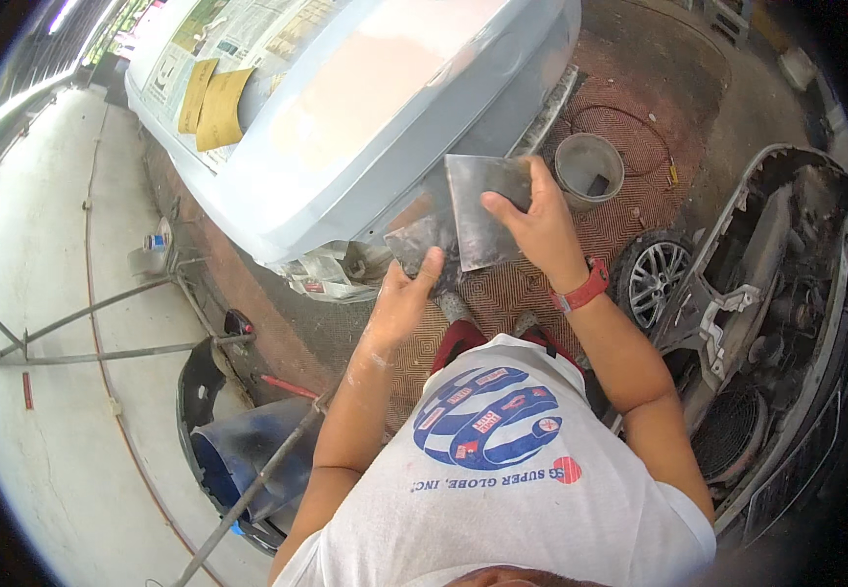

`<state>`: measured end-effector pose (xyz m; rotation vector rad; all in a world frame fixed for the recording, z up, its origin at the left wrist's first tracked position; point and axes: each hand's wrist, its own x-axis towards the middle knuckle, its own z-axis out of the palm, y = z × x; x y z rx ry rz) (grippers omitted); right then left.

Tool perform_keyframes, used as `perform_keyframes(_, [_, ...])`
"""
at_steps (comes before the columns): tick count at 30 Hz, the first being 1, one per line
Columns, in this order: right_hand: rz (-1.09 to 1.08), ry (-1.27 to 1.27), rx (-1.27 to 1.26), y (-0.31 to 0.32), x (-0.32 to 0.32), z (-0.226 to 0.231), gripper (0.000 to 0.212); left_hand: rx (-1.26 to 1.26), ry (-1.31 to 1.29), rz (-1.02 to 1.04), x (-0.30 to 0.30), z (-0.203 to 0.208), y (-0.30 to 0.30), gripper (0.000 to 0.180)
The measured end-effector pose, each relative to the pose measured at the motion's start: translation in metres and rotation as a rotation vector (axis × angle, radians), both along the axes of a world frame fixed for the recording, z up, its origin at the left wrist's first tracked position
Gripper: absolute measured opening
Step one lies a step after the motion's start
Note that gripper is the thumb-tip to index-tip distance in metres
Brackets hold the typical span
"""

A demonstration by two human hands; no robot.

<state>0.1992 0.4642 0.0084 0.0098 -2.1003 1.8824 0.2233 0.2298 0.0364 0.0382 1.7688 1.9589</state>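
My right hand (541,220) grips a dark grey sheet of sandpaper (478,230) by its right edge, thumb across its face. Pinched between the thumb and fingers of my left hand (406,298) is a smaller, creased dark sandpaper piece (416,245), close to the left side of the larger sheet. Both hands are in front of my body, beside the lower edge of a pale grey car body (345,186). A lighter beige patch covers part of its surface. White dust marks my left forearm.
Two curved yellow-brown sheets (216,106) lie on masking newspaper on the car. Right of my hands stand a round bucket (590,161) with a dark block inside, a wheel (656,277) and a large detached car part (747,323). A metal frame (111,352) stands at left.
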Motion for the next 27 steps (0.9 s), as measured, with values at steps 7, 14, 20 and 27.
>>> perform_keyframes(7, [0.623, -0.169, -0.496, -0.028, 0.041, -0.023, 0.061, 0.148, -0.037, 0.032, -0.005, -0.024, -0.009, 0.074])
perform_keyframes(14, [-0.126, -0.148, -0.844, -0.020, 0.029, -0.047, 0.041, 0.000, 0.055, 0.180, -0.006, -0.017, -0.005, 0.043])
perform_keyframes(20, [-0.027, -0.155, -0.124, -0.010, 0.028, -0.049, 0.048, -0.534, 0.222, 0.002, -0.001, 0.011, 0.008, 0.034])
perform_keyframes(27, [-0.058, -0.148, -0.259, -0.004, 0.015, -0.045, 0.051, -0.528, 0.307, 0.032, 0.001, 0.008, 0.013, 0.037])
